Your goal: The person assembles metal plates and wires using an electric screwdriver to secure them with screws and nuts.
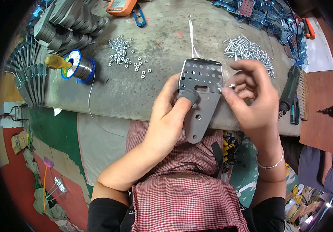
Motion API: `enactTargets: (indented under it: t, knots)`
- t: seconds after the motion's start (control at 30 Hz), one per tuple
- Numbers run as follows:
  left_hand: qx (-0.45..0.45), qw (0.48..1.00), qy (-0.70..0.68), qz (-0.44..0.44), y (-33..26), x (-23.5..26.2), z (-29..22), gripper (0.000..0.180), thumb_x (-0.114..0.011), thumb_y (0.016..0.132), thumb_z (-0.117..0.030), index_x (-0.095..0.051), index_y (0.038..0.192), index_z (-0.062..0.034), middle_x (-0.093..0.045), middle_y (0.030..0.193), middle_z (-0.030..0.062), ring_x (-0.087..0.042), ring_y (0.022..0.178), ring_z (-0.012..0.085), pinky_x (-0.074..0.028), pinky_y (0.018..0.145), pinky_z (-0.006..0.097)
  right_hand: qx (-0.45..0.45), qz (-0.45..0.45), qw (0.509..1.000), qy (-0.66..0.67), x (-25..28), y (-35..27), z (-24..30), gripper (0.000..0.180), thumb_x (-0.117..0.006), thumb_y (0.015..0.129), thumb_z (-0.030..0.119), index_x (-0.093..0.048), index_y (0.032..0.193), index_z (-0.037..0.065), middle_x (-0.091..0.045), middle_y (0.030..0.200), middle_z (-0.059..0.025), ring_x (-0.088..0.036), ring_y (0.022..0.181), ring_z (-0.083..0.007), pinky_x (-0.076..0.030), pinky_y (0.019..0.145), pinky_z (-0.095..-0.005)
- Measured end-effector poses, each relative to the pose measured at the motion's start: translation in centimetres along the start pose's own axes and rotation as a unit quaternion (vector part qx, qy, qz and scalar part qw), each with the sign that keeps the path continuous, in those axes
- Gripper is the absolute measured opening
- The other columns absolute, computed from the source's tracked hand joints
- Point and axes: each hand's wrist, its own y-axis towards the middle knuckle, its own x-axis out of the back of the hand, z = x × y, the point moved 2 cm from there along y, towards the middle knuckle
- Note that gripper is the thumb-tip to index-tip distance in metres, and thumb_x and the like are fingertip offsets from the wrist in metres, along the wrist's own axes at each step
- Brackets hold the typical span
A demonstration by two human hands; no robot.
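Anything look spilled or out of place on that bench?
The wire from the spool droops over the bench's front edge, like a snag hazard; several nuts lie strayed from their pile.

Wearing a black top [106,214], short-sleeved, with small white marks showing beside both edges of the bib. Over it, wearing an apron [186,203] in fine red-and-white check, creased and duller-looking across the lap, with a short black strip [216,153] on the right. On the right hand [256,94], bare-fingered, with a thin silver bangle [270,164] below the wrist. On the left hand [169,112], capped at the thumb by a dark grey cover [190,96], material unclear.
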Motion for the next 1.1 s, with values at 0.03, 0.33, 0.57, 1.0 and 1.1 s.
enactTargets:
  t: [0.03, 0.33, 0.57, 1.0, 1.1]
  knots:
    - [0.016, 1.000, -0.007, 0.016, 0.0, -0.2, -0.2, 0.042, -0.045, 0.086, -0.004, -0.042, 0.127, 0.0024, -0.055, 0.112, 0.0087, -0.052, 0.100, 0.0128, -0.042, 0.087, 0.025, 0.077, -0.055, 0.996, -0.007, -0.1, -0.2, 0.0, 0.026, -0.066, 0.075, -0.001, -0.055, 0.099, 0.001, -0.059, 0.078, -0.0072, -0.059, 0.065, -0.0103, -0.049, 0.057, -0.0233]
    - [0.070, 0.996, -0.011, 0.056, -0.7, -0.4, -0.7, 0.065, -0.050, 0.079, 0.005, -0.026, 0.140, 0.0028, -0.050, 0.124, 0.0118, -0.051, 0.110, 0.0185, -0.042, 0.092, 0.028, 0.434, -0.054, 0.885, -0.159, -2.2, 1.3, 0.0, 0.021, -0.069, 0.062, -0.002, -0.057, 0.078, 0.002, -0.059, 0.075, -0.0094, -0.058, 0.065, -0.0263, -0.048, 0.057, -0.0325]
    - [0.070, 0.992, 0.032, 0.098, -0.8, -0.3, -0.4, 0.070, -0.043, 0.078, 0.006, -0.018, 0.143, 0.0019, -0.044, 0.128, 0.0124, -0.049, 0.108, 0.0135, -0.042, 0.088, 0.025, 0.376, -0.023, 0.913, -0.156, -1.9, 0.6, 0.1, 0.021, -0.072, 0.064, 0.005, -0.062, 0.082, 0.002, -0.061, 0.083, -0.0103, -0.059, 0.073, -0.0255, -0.050, 0.063, -0.0328]
    - [-0.270, 0.752, 0.578, 0.164, 14.9, -6.6, -6.8, 0.032, -0.057, 0.076, -0.007, -0.060, 0.108, -0.0051, -0.062, 0.105, 0.0148, -0.059, 0.097, 0.0291, -0.047, 0.081, 0.035, 0.121, -0.167, 0.962, -0.177, -2.5, -3.7, -4.5, 0.080, -0.069, 0.074, 0.029, -0.032, 0.135, -0.008, -0.054, 0.117, -0.0258, -0.055, 0.105, -0.0372, -0.036, 0.099, -0.0488]
    - [-0.482, 0.606, 0.629, 0.061, 22.2, -10.9, -5.9, 0.034, -0.057, 0.076, -0.007, -0.059, 0.110, -0.0070, -0.062, 0.099, 0.0130, -0.057, 0.097, 0.0312, -0.044, 0.086, 0.041, 0.168, -0.185, 0.948, -0.195, -2.7, -3.5, -3.7, 0.073, -0.068, 0.074, 0.026, -0.038, 0.132, -0.007, -0.060, 0.107, -0.0236, -0.061, 0.096, -0.0348, -0.044, 0.091, -0.0464]
